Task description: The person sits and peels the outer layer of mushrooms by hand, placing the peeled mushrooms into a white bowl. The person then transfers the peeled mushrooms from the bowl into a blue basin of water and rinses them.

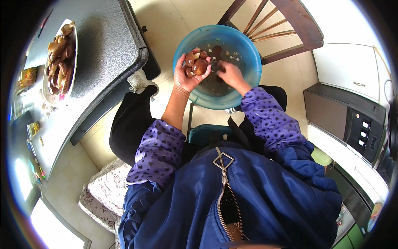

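Note:
My left hand [185,77] is cupped, palm up, around a cluster of wet, glossy brown mushrooms [199,66], with pale stems among the caps. It is over the left side of a blue plastic basin [255,59] of murky water. On the basin's right side, my right hand [232,74] reaches down to the water with curled, blurred fingers. What lies between those fingertips is hidden. A dark reddish-brown round piece [217,50], probably another mushroom cap, sits in the water beyond the hands, amid small pale floating bits [235,57].
A long white plate [73,74] heaped with brown mushrooms [61,62] rests on the dark speckled table [102,46] at left. Behind the basin stands a wooden chair [306,25]. White cabinets [345,71] and a dark appliance [342,112] line the right. Floral cushions [107,186] are at lower left.

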A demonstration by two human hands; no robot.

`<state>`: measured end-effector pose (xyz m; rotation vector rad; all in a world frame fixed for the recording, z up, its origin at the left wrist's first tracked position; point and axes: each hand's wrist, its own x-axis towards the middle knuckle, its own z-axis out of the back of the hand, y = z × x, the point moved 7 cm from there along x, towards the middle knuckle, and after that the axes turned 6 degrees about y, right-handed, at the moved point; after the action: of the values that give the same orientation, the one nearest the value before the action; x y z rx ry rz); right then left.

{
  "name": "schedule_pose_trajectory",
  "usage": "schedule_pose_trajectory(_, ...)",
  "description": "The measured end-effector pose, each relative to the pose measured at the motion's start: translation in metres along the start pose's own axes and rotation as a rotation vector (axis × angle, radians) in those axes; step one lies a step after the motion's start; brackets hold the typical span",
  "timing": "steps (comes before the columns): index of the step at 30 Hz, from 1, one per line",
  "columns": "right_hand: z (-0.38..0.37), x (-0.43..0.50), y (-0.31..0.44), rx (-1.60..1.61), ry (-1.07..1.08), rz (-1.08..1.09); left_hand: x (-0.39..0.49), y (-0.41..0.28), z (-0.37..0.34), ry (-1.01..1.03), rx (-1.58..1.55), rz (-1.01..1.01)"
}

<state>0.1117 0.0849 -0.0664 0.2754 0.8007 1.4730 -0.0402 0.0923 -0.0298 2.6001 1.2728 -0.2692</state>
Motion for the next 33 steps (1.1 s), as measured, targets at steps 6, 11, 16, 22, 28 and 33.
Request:
schedule_pose_trajectory(6, -0.039, -0.009, -0.002, -0.190, 0.022, 0.113, -0.007, -0.021, 0.002, -0.031, -0.007, -0.093)
schedule_pose_trajectory(11, -0.011, 0.005, 0.023, -0.031, -0.126, 0.084, -0.008, -0.035, -0.005, 0.032, 0.029, -0.138)
schedule_pose_trajectory(16, -0.048, 0.036, 0.067, -0.043, -0.011, 0.207, -0.010, -0.039, -0.007, 0.020, 0.054, -0.163)
schedule_pose_trajectory(22, -0.101, 0.050, 0.044, -0.060, 0.324, 0.004, -0.011, -0.035, -0.007, -0.036, 0.076, -0.159)
schedule_pose_trajectory(28, -0.052, 0.019, 0.035, 0.034, 0.205, 0.179, -0.008, -0.031, 0.001, -0.031, 0.081, -0.147)
schedule_pose_trajectory(33, 0.016, -0.008, 0.045, 0.796, -0.038, -0.001, -0.008, -0.020, 0.021, -0.218, 0.153, -0.170)
